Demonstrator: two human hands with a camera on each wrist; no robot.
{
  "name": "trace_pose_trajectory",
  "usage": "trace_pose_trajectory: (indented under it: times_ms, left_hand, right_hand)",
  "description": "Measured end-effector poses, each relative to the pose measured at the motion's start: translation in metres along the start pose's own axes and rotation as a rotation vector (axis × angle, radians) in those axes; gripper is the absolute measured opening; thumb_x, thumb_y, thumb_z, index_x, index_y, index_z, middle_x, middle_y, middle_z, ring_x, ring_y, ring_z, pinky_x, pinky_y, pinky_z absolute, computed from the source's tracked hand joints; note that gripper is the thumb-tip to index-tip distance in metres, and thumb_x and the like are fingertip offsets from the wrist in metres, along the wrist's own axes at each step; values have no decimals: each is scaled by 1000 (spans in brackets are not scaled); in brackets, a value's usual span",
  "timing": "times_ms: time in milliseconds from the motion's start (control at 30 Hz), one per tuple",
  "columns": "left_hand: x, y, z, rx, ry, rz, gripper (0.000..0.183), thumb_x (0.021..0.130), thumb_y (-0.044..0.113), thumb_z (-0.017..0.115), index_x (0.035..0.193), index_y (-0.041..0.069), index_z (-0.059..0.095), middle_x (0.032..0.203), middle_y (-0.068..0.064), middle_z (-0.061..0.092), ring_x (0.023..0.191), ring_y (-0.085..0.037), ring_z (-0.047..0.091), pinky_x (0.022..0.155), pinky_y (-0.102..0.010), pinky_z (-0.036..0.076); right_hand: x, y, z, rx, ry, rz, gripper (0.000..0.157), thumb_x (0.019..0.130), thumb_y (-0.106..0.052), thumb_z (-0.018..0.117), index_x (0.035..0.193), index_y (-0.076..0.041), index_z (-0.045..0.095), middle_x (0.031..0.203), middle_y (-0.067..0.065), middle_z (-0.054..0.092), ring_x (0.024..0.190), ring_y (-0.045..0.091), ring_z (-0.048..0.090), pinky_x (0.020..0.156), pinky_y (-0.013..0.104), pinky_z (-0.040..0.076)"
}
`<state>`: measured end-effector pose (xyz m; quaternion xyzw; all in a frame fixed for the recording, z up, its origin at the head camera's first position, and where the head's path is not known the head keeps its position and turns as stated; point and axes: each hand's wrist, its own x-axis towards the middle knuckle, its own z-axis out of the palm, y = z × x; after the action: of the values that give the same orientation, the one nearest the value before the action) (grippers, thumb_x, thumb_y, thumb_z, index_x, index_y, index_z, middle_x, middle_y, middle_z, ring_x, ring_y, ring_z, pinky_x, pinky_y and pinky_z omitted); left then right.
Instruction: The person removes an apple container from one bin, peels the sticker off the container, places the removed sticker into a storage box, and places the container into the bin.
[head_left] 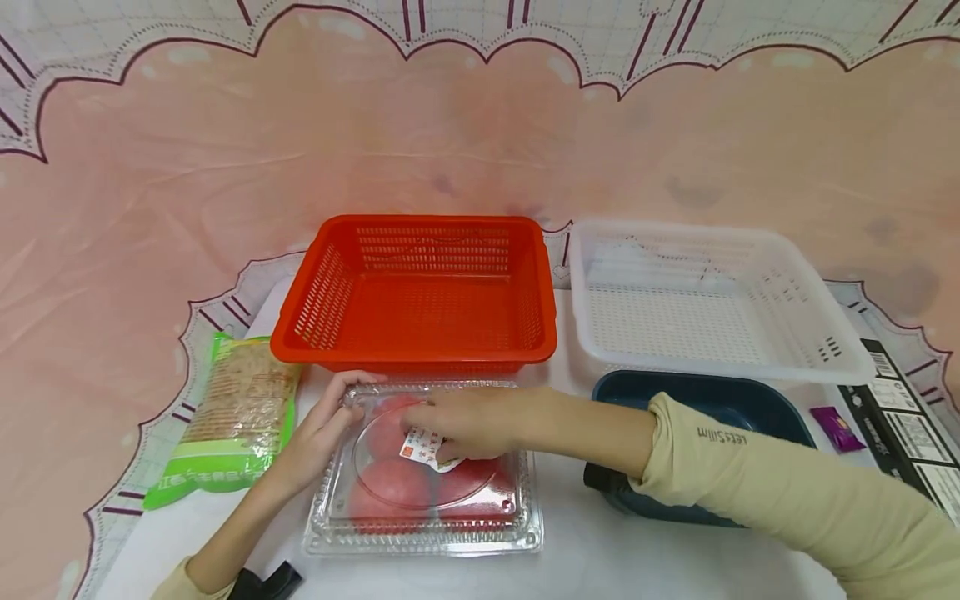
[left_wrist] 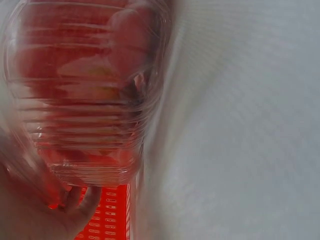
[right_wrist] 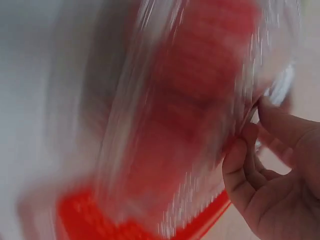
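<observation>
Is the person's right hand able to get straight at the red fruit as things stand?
Probably not: the clear plastic box covers the red fruit from above, and the right hand is outside it, at the printed label.

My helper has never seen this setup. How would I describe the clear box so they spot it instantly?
Find the red basket. The box lies just in front of it, with the left hand at its far left corner. Unlike that basket or the white basket, it shows round red things through clear plastic.
</observation>
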<state>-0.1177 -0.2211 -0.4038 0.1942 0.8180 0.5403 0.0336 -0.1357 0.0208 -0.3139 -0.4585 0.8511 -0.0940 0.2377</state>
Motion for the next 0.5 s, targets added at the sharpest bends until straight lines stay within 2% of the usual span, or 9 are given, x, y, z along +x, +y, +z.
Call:
trace_pose_trajectory:
  times_ms: [100, 233, 333, 433, 500]
  left_hand:
    - [1, 1, 1, 4, -2, -18, 38, 94, -1, 36, 129, 9, 45, 131, -7, 50, 117, 6, 44, 98, -8, 31]
    - [0, 2, 2, -4, -4, -27, 37, 94, -2, 36, 129, 7, 44, 130, -7, 49, 116, 6, 44, 97, -8, 32]
    - [-1, 2, 2, 3, 2, -24, 37, 94, -2, 36, 129, 6, 44, 129, -6, 50, 116, 7, 45, 97, -7, 32]
    - [0, 1, 2, 1, 11, -17, 36, 94, -2, 36, 129, 6, 44, 127, -3, 50, 114, 7, 46, 96, -7, 33]
    - [0, 0, 2, -3, 14, -8, 36, 94, -2, 36, 129, 6, 44, 126, 0, 50, 113, 7, 47, 96, -6, 33]
  right_hand:
    - [3, 2, -10, -174, -4, -3, 31, 91, -21, 67, 120, -26, 56, 105, 0, 58, 83, 12, 55, 69, 20, 49]
    - [9, 2, -16, -412, 29, -62, 24, 95, -16, 60, 118, -22, 62, 110, 0, 60, 86, 12, 59, 75, 21, 55]
    - [15, -1, -17, -461, 9, -93, 32, 94, -15, 62, 126, -18, 61, 123, -1, 61, 100, 12, 63, 85, 24, 56]
    - [22, -6, -17, -514, -31, -116, 37, 92, -13, 65, 128, -14, 61, 136, 0, 57, 114, 13, 62, 89, 25, 55]
    - [26, -10, -17, -572, -55, -135, 40, 89, -14, 69, 127, -14, 61, 138, 0, 55, 116, 13, 61, 89, 25, 55]
